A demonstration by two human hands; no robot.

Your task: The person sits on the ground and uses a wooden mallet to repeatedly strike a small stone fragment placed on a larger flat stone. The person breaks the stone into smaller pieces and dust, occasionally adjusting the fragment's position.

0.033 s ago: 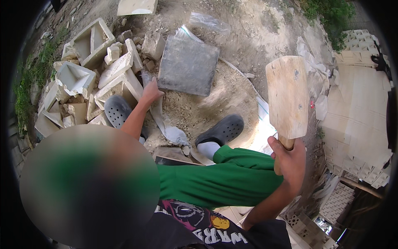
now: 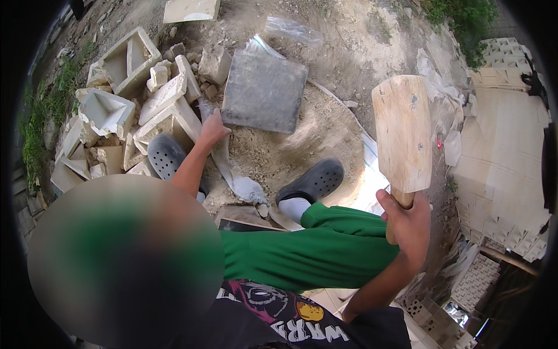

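Note:
My right hand (image 2: 410, 224) is closed round the handle of a pale wooden paddle (image 2: 402, 134), whose broad head points away from me, raised on the right. At the near left corner of a square dark-grey slab (image 2: 265, 90), my left hand (image 2: 214, 129) is closed, with its fingertips on that corner. The slab rests on crumbled tan powder (image 2: 273, 152), spread over a white woven sack (image 2: 243, 187). Part of the left hand's grip is hidden behind its own knuckles.
Broken cream plaster moulds (image 2: 170, 119) and rubble are heaped on the left, against my left clog (image 2: 166, 156). My right clog (image 2: 314, 179) stands on the powder. Clear plastic (image 2: 293, 30) lies beyond the slab. Stacked cream blocks (image 2: 504, 131) line the right.

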